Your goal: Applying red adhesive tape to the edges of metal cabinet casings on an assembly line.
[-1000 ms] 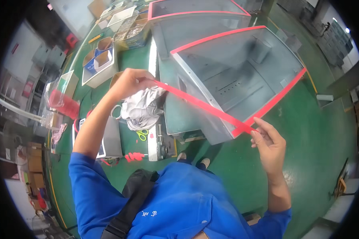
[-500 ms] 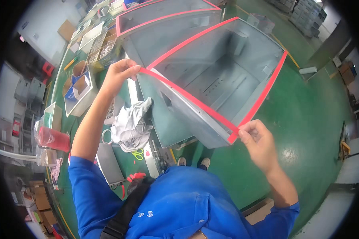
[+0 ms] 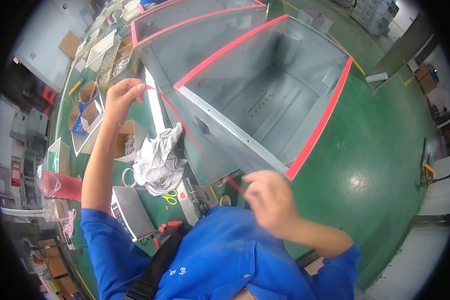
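A strip of red tape (image 3: 171, 106) hangs in a bowed line between my hands, off the box. My left hand (image 3: 125, 97) pinches its upper end, left of the box's near-left corner. The tape's lower end runs to the fingertips of my right hand (image 3: 272, 202), which is blurred, with its fingers closed in front of my body. The grey open-topped metal box (image 3: 225, 131) stands tilted before me. Red tape lies along its left rim (image 3: 230, 49) and right rim (image 3: 322, 122); its near rim is bare grey metal.
More grey boxes (image 3: 195, 37) with red-taped rims stand behind. Left on the green bench lie a crumpled white cloth (image 3: 160, 160), green scissors (image 3: 170, 197), a boxy grey device (image 3: 132, 212), a red wrapped roll (image 3: 62, 185) and bins of small parts (image 3: 127, 142).
The red strip has come away from the near rim. My left hand has moved left, and my right hand has swung left and down from the near-right corner toward my body.
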The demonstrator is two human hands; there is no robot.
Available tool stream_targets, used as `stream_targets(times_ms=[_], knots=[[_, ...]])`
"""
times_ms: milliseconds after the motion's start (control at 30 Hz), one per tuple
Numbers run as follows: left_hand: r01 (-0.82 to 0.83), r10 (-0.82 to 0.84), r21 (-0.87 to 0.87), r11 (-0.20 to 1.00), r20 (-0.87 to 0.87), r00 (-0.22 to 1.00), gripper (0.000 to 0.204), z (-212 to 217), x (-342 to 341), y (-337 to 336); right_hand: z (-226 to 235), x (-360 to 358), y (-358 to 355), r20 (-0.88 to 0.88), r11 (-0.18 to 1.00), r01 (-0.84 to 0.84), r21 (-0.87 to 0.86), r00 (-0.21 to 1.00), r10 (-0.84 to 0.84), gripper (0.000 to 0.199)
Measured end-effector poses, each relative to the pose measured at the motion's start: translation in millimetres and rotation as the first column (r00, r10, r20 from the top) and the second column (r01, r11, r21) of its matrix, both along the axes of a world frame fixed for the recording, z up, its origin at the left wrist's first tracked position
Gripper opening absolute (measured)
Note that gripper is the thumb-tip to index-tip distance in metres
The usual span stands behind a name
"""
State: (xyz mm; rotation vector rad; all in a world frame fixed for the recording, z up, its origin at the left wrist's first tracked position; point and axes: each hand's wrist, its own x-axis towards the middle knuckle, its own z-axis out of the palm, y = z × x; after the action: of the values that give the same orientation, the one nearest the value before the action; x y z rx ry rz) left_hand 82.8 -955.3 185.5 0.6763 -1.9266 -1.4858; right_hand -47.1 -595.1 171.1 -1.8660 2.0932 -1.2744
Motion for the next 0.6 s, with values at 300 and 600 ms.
stream_targets(times_ms=[300,600], knots=[[0.116,-0.119,0.163,0.98,0.01,0.993,0.013,-6,-34,10,32,-71,24,0.64,0.915,0.109,0.388,0.683,-0.353,0.008],[0.134,-0.138,0.034,0.99,0.165,0.977,0.011,-3,-44,17,32,-76,27,0.57,0.864,0.076,0.499,0.722,-0.393,0.013]])
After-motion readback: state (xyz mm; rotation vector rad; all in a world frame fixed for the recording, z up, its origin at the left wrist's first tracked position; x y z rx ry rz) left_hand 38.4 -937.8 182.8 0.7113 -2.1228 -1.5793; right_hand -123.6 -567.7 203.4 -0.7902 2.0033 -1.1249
